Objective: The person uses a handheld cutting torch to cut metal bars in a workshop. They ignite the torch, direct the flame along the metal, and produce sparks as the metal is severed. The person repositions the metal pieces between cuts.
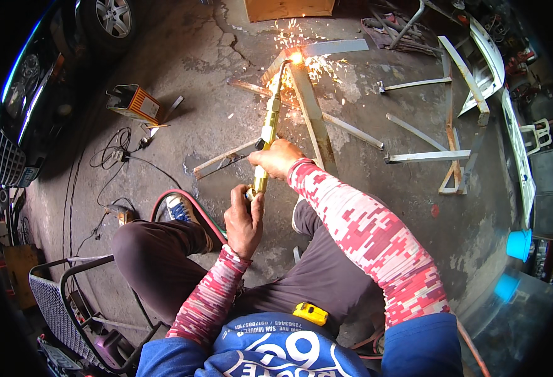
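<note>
A brass cutting torch (269, 121) points away from me, its bent tip against a rusty steel bar (312, 112). Bright flame and sparks burst from the contact spot at the bar's far end. My right hand (279, 158) is closed round the torch body beside a small black part. Nearer to me, my left hand (244, 218) pinches the rear end of the torch at its valve knob. A grey flat bar (336, 47) reaches right from behind the glowing spot. Another rusty bar (354, 131) runs crosswise beneath the steel bar.
Welded metal frames (424, 156) lie on the concrete at right. A cardboard box (287, 9) stands beyond the sparks. At left are an open tin can (139, 103), tangled black cables (120, 152) and a car (28, 94). A red hose (191, 201) curves past my shoe. A mesh chair (60, 308) is lower left.
</note>
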A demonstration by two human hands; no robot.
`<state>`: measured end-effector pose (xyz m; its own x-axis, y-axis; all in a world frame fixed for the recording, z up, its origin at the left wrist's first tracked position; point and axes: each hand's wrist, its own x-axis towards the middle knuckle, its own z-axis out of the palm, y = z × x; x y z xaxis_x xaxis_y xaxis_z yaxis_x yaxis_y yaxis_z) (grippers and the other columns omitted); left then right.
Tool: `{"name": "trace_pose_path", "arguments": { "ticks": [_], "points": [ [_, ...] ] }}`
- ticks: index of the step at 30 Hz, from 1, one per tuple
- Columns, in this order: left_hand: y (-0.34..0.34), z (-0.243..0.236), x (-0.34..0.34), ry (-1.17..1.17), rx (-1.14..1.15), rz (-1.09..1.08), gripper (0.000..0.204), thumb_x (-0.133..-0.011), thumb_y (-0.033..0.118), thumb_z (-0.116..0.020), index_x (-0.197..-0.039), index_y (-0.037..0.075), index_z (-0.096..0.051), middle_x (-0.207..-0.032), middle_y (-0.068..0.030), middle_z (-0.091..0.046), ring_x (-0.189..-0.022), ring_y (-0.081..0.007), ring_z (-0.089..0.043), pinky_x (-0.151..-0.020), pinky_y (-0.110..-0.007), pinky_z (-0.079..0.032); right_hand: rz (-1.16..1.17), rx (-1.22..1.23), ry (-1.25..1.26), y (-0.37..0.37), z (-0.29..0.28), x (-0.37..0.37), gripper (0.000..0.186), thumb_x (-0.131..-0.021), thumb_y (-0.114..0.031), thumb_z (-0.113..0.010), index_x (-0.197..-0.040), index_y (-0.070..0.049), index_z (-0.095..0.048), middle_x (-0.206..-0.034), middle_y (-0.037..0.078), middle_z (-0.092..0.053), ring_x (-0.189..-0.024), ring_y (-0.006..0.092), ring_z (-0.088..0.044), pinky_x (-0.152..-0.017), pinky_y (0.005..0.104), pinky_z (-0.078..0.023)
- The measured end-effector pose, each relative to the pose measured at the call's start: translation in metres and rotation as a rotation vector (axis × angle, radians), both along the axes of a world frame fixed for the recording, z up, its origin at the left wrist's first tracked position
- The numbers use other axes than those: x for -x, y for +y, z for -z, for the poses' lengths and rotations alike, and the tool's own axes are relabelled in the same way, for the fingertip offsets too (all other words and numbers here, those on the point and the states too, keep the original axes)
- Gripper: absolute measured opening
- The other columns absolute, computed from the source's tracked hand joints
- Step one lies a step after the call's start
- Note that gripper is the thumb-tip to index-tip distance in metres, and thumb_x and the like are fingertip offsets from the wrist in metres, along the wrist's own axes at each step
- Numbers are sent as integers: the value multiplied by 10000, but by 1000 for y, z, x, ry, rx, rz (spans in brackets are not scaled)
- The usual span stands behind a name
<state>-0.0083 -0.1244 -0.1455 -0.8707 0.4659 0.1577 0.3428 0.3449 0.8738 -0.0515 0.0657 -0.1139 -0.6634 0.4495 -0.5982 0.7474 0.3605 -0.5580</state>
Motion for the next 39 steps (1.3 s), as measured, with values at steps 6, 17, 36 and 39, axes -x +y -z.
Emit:
{"name": "trace_pose_path", "arguments": {
  "ticks": [6, 17, 36, 39],
  "points": [
    [1, 1, 1, 3, 6, 1, 305, -1042, 230, -622, -1226, 8, -525, -764, -231, -653, -680, -406, -704, -588, -446, -516, 5, 2, 21, 1, 7, 0, 403, -741, -444, -720, -782, -44, -752, -670, 90, -690, -614, 207, -684, -598, 353, -536],
    [2, -1, 3, 13, 11, 11, 296, -1045, 228, -610, -1224, 9, -524, -771, -234, -655, -684, -420, -700, -585, -462, -516, -12, 12, 10, 3, -4, -1, 443, -761, -472, -717, -804, -33, -756, -680, 97, -693, -624, 211, -687, -601, 359, -533],
    [2, -8, 0, -81, 1, 29, 244, -1035, 127, -575, -1249, 21, -524, -830, -218, -653, -718, -393, -696, -643, -442, -531, -31, 58, -79, 4, 5, 3, 661, -783, -506, -687, -1214, -7, -732, -1252, 246, -708, -1160, 347, -701, -1021, 389, -534],
    [3, -7, 1, -64, -5, 27, 240, -1035, 124, -577, -1244, 20, -526, -842, -225, -664, -730, -402, -702, -644, -444, -533, -37, 90, -63, 5, 2, 2, 657, -786, -510, -684, -1210, -12, -736, -1251, 235, -713, -1154, 341, -705, -1019, 387, -535]
  ]
}}
